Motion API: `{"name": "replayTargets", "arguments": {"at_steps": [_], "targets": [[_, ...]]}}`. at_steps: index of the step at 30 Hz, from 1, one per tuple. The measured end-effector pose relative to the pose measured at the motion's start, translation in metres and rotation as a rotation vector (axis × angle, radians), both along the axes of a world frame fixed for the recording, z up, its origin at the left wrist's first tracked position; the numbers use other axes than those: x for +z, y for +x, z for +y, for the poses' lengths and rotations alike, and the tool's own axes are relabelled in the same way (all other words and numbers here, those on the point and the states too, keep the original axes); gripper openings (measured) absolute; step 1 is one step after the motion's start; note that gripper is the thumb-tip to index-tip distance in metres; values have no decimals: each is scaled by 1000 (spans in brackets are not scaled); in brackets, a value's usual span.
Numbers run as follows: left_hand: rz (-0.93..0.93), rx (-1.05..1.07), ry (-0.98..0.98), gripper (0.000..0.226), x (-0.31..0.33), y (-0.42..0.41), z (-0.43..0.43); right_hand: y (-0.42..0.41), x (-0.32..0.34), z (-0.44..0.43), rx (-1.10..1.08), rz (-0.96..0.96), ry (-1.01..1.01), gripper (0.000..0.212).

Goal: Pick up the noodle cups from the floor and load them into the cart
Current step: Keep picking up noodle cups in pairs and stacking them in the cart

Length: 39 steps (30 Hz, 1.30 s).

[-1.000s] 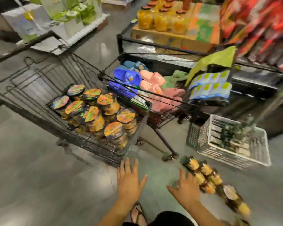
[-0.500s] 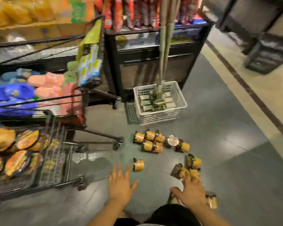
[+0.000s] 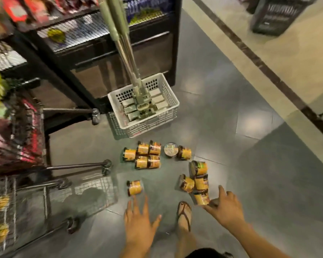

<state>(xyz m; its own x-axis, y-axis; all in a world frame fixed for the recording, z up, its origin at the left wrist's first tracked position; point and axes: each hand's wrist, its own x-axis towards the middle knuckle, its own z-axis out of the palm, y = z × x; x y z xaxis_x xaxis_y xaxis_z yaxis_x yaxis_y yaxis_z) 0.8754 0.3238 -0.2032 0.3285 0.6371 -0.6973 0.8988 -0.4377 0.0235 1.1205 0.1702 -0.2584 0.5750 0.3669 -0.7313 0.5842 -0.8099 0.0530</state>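
Cart (image 3: 29, 200) stood at the left, I judged parked close for short carries | noodle cups (image 3: 142, 163) lay scattered, mostly on their sides, on the floor (image 3: 222, 127) | left hand (image 3: 140, 226) empty, fingers spread, just short of lone cup (image 3: 134, 187) | right hand (image 3: 226, 209) fingers apart, thumb beside nearest cup (image 3: 201, 198); I couldn't tell if it touched.
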Motion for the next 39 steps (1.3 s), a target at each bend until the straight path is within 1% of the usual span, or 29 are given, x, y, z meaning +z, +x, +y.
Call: {"name": "replayTargets", "arguments": {"at_steps": [2, 3, 4, 5, 9, 11, 14, 15, 17, 18, 20, 22, 24, 26, 28, 29, 31, 34, 37, 39], "targets": [[-13, -24, -15, 82, -19, 16, 8, 11, -15, 9, -51, 0, -22, 109], [-28, -29, -24, 80, -41, 22, 14, 16, -23, 18, -78, -2, -10, 105], [-25, -53, -38, 79, -70, 26, 19, 21, -38, 26, -98, -4, 4, 104], [-41, -89, -11, 78, -99, 33, 26, 27, -57, 35, -112, -9, 17, 104], [-152, -232, 25, 83, -236, 77, 69, 57, -176, 72, -174, -22, 107, 105], [-232, -319, 98, 85, -313, 101, 94, 73, -242, 93, -184, -26, 176, 105], [-276, -418, 160, 89, -424, 140, 133, 98, -339, 129, -111, -58, 272, 106], [-306, -437, 208, 93, -453, 156, 147, 106, -369, 141, -68, -76, 293, 107], [-299, -456, 281, 104, -512, 183, 173, 122, -426, 166, -1, -103, 335, 110], [-308, -449, 292, 108, -538, 194, 184, 129, -451, 178, 25, -108, 360, 112], [-401, -491, 355, 114, -582, 209, 201, 137, -497, 197, 83, -115, 386, 116], [-450, -528, 330, 119, -620, 220, 213, 143, -535, 210, 124, -173, 385, 118], [-519, -577, 337, 123, -648, 225, 221, 145, -563, 216, 120, -264, 382, 121], [-550, -608, 339, 125, -659, 231, 222, 145, -579, 216, 66, -303, 419, 124], [-567, -621, 305, 126, -662, 236, 221, 143, -585, 211, 35, -278, 466, 121], [-545, -627, 293, 125, -660, 237, 219, 143, -585, 208, 27, -250, 495, 118], [-497, -620, 276, 124, -655, 239, 216, 143, -584, 201, -38, -155, 569, 109], [-541, -582, 294, 122, -653, 241, 217, 151, -584, 192, -192, 32, 690, 96], [-542, -565, 328, 123, -656, 241, 219, 162, -583, 183, -336, 241, 806, 84], [-587, -520, 355, 120, -656, 242, 221, 166, -582, 178, -460, 377, 914, 67]]}}
